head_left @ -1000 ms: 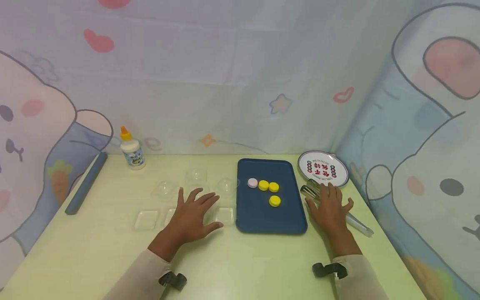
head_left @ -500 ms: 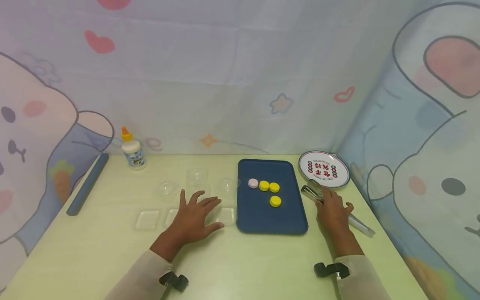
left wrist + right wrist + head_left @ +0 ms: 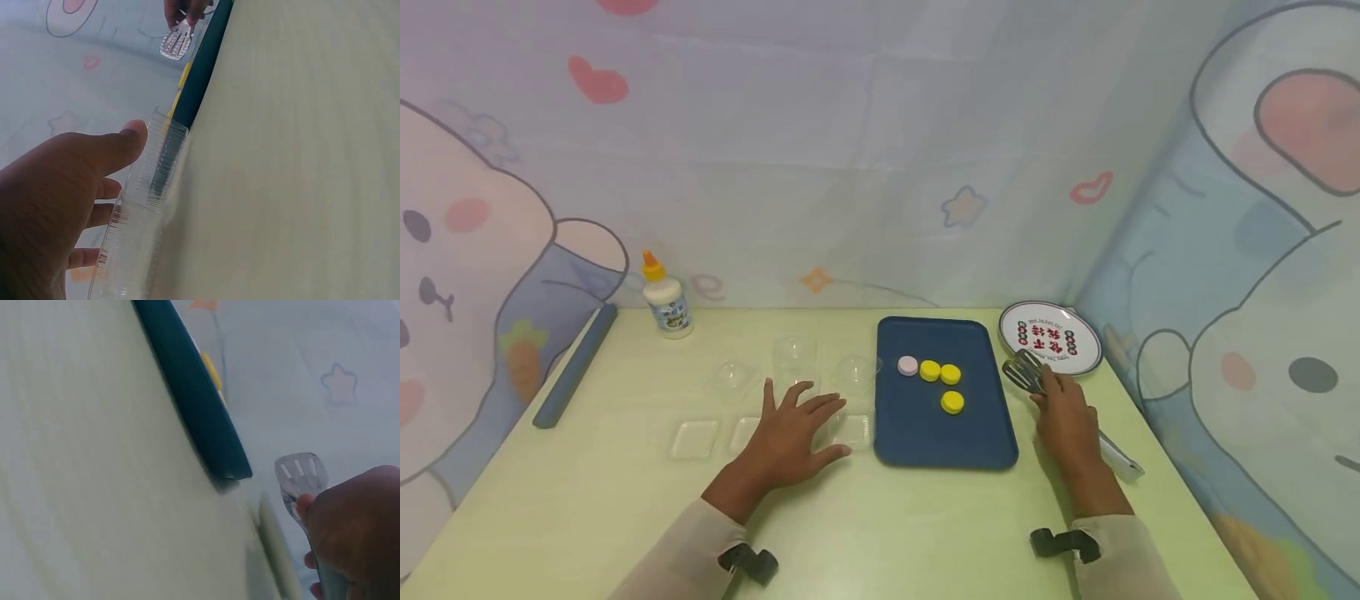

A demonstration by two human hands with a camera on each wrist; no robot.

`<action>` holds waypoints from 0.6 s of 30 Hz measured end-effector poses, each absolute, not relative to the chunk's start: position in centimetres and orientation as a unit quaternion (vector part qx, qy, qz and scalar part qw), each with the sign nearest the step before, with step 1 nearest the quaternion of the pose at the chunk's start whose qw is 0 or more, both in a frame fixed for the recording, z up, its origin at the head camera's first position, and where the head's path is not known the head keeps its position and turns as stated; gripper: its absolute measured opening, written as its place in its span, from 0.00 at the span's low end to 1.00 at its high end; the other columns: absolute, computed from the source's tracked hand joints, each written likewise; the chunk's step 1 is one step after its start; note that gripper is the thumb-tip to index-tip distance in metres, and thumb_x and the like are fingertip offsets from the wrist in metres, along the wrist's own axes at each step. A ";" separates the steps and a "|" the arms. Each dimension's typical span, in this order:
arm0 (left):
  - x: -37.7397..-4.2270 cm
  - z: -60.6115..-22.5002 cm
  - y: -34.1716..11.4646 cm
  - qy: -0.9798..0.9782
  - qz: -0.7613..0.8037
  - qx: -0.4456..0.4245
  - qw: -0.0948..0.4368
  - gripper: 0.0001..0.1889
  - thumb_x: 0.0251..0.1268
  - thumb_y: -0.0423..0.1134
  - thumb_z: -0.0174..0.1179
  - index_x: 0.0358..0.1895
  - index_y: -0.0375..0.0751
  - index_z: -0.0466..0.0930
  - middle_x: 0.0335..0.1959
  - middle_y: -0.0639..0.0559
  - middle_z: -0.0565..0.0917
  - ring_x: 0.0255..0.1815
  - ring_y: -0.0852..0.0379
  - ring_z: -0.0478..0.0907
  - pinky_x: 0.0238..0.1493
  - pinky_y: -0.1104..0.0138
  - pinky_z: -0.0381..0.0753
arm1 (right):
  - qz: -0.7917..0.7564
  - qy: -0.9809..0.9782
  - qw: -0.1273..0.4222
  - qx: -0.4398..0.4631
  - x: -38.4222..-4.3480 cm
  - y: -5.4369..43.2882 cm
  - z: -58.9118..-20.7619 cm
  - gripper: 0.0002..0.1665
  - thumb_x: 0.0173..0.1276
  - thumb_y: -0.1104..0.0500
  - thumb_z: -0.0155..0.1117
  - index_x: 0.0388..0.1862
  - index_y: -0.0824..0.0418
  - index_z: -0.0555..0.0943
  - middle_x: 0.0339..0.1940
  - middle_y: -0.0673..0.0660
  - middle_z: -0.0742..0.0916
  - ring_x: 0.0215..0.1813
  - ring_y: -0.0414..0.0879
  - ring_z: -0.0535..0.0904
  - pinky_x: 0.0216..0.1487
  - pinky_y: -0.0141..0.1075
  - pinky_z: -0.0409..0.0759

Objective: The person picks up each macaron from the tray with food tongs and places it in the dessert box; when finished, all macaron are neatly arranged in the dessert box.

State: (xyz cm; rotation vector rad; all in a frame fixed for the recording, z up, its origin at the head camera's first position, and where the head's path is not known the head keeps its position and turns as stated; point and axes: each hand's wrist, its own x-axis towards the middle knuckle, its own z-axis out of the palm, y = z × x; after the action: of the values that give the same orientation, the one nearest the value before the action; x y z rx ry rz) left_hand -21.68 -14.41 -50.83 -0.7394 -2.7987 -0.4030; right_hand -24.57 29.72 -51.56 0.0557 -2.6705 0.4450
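Observation:
My right hand [image 3: 1067, 421] grips metal tongs [image 3: 1025, 372] with slotted heads, to the right of the blue tray [image 3: 925, 442]. Their handle end sticks out behind the hand, and in the right wrist view a slotted head [image 3: 301, 473] stands out past the thumb. My left hand [image 3: 785, 437] is spread with its fingers apart above several clear plastic boxes, partly covering them. One clear box base [image 3: 852, 431] lies beside the left thumb. On the tray sit three yellow macaron-like rounds [image 3: 952, 402] and a pink one [image 3: 907, 366].
A white plate [image 3: 1078, 354] with red lettering stands at the back right, just behind the tongs. Clear domed lids [image 3: 732, 377] and another box base [image 3: 694, 439] lie to the left. A glue bottle [image 3: 667, 308] and a grey-blue bar [image 3: 576, 367] are at the far left.
My right hand has gone from spread fingers over the tongs to gripping them, and the slotted heads have risen slightly. The left hand has stayed almost still.

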 end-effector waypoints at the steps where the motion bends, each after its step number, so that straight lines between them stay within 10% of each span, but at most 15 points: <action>1: -21.7 -50.8 -14.4 -0.952 -0.136 -0.251 0.108 0.35 0.70 0.64 0.69 0.76 0.53 0.79 0.74 0.52 0.84 0.82 0.35 0.70 0.78 0.15 0.46 | 0.154 -0.961 0.225 0.032 -24.5 29.5 -51.4 0.30 0.82 0.62 0.64 0.79 0.67 0.73 0.63 0.72 0.84 0.64 0.71 0.82 0.43 0.70 0.81; 18: -21.9 -49.9 -14.3 -0.952 -0.134 -0.254 0.109 0.35 0.70 0.64 0.68 0.76 0.53 0.79 0.73 0.53 0.84 0.80 0.36 0.71 0.77 0.15 0.46 | 0.126 -0.949 0.217 0.191 -22.7 26.6 -50.5 0.29 0.78 0.57 0.72 0.73 0.68 0.81 0.58 0.63 0.90 0.58 0.60 0.89 0.49 0.57 0.90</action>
State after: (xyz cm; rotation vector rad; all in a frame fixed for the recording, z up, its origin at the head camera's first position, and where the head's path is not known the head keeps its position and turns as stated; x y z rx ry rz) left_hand -21.93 -14.32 -49.89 -0.7469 -2.7990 -0.3938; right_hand -22.70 26.57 -50.48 0.5297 -2.6292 0.3488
